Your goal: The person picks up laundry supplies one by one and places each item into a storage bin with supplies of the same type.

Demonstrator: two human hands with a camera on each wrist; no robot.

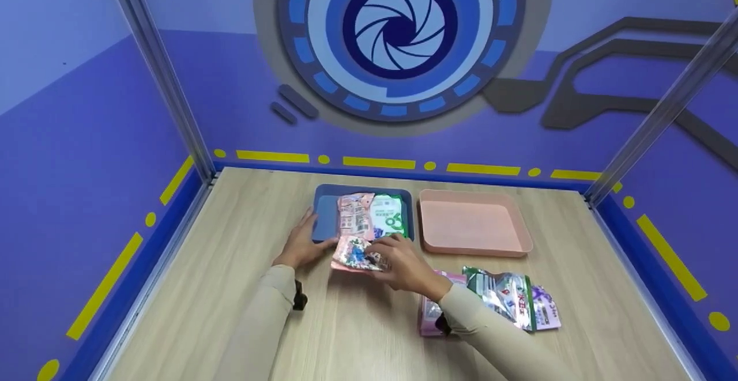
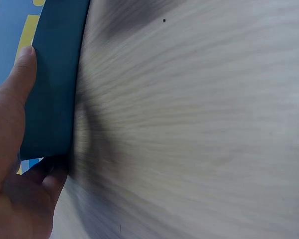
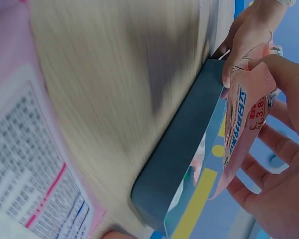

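Note:
My right hand [image 1: 406, 267] pinches a pink snack pouch [image 1: 350, 252] with a floral print, over the near edge of the blue tray [image 1: 326, 215]. In the right wrist view the pouch [image 3: 246, 112] is tilted, its edge between thumb and fingers. My left hand [image 1: 298, 245] grips the tray's near left corner. The left wrist view shows the thumb lying along the tray's outer wall [image 2: 55, 84], the other fingers bent round the corner. Inside the tray, a pink pouch [image 1: 354, 215] lies beside a white and green pouch [image 1: 387, 212].
A pink tray [image 1: 473, 249] stands right of the blue one. Below it on the wooden table [image 1: 357, 335] lie a pink pouch [image 1: 431, 317], partly under my right wrist, a green and silver pouch [image 1: 501, 295] and a purple pouch [image 1: 545, 309]. Walls rise behind and on both sides.

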